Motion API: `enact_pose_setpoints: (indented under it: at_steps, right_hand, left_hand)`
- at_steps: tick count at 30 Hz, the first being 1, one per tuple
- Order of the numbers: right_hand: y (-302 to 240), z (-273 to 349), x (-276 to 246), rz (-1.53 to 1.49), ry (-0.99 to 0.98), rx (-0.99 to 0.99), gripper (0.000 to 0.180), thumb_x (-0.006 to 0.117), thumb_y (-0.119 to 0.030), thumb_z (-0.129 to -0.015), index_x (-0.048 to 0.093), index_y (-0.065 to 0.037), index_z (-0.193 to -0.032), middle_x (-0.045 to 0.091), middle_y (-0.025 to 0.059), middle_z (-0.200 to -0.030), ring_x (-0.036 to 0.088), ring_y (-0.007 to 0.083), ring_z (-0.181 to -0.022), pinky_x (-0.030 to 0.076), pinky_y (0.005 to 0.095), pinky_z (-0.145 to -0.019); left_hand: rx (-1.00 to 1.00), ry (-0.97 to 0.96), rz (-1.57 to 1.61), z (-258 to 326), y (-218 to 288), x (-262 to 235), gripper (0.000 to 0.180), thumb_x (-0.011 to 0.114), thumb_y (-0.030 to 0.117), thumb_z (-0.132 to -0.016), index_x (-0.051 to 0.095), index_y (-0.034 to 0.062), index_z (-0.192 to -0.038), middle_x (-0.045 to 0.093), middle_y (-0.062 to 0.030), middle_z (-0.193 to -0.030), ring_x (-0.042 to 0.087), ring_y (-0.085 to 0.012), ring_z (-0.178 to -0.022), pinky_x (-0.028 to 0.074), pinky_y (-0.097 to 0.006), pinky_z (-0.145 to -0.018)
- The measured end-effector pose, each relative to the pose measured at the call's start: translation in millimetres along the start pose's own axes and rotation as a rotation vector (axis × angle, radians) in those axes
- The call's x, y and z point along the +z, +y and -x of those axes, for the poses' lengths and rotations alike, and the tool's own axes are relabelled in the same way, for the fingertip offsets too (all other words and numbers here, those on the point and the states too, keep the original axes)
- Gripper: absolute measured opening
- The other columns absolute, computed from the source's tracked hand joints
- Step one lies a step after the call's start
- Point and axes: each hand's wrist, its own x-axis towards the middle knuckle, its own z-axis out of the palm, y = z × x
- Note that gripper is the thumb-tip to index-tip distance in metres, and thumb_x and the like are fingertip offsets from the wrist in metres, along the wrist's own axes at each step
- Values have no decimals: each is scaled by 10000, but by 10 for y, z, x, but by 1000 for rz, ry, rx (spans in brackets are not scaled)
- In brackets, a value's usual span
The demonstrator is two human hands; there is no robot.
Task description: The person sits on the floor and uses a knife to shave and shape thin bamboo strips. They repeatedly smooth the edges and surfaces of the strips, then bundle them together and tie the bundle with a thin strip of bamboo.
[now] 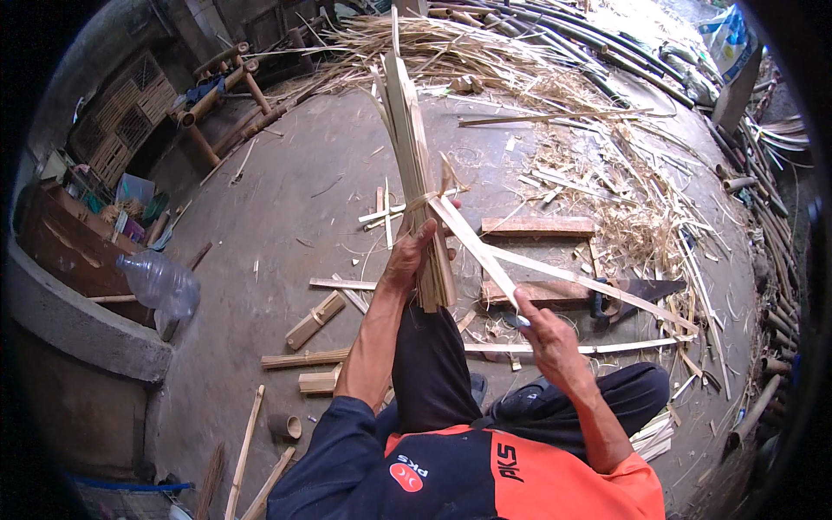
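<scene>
My left hand (pixel 414 253) grips a bundle of split bamboo slats (pixel 412 143) near its lower end, holding it upright and fanning out at the top. A thin bamboo strip (pixel 475 245) is wrapped around the bundle as a tie and runs down to the right. My right hand (pixel 544 328) pinches the free end of that strip. Both hands are above my lap, over my dark trousers.
A hand saw (pixel 620 293) lies on wooden boards (pixel 537 226) on the concrete floor ahead. Bamboo shavings and strips (pixel 624 186) pile up at the right and back. A clear plastic bottle (pixel 160 282) sits on a ledge at left. Short bamboo offcuts (pixel 315 321) lie near my left knee.
</scene>
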Motion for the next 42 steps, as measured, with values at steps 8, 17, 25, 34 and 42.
enact_pose_setpoints:
  at_steps: [8,17,25,34,42]
  right_hand:
    - [-162,-82,440,-300,141,-19,513,584,-82,-808,411,-95,-1291,512,142,-813,532,271,-725,431,333,-673]
    - [-156,36,324,-884,9,269,535,561,-35,-830,348,-35,-1321,538,46,-765,515,83,-556,412,228,-439]
    - [-414,33,211,-939,-204,391,487,391,-89,-931,239,-151,-1390,512,15,-647,468,65,-462,390,201,-394]
    - [-502,59,404,-905,-215,452,508,413,-80,-920,269,-240,-1380,502,0,-643,466,64,-463,382,213,-378]
    - [-610,55,485,-1170,-246,522,538,394,-86,-927,186,-233,-1401,521,24,-638,479,76,-448,394,219,-356]
  left_hand:
    - [56,79,-125,89,21,70,478,623,229,-821,389,90,-1214,583,-68,-922,593,-123,-711,532,-244,-552]
    - [94,62,-125,54,-55,111,381,565,263,-859,389,79,-1143,547,-35,-771,575,-105,-637,518,-250,-533]
    - [214,173,-225,-33,-236,-111,780,440,614,-790,310,33,-1294,516,-22,-1024,489,-94,-924,415,-218,-809]
    - [217,105,-89,41,-133,53,692,590,502,-782,320,100,-1277,554,-79,-897,569,-124,-654,501,-249,-570]
    - [180,166,-183,66,-161,162,456,563,248,-861,373,95,-1246,568,-63,-785,551,-109,-604,481,-236,-524]
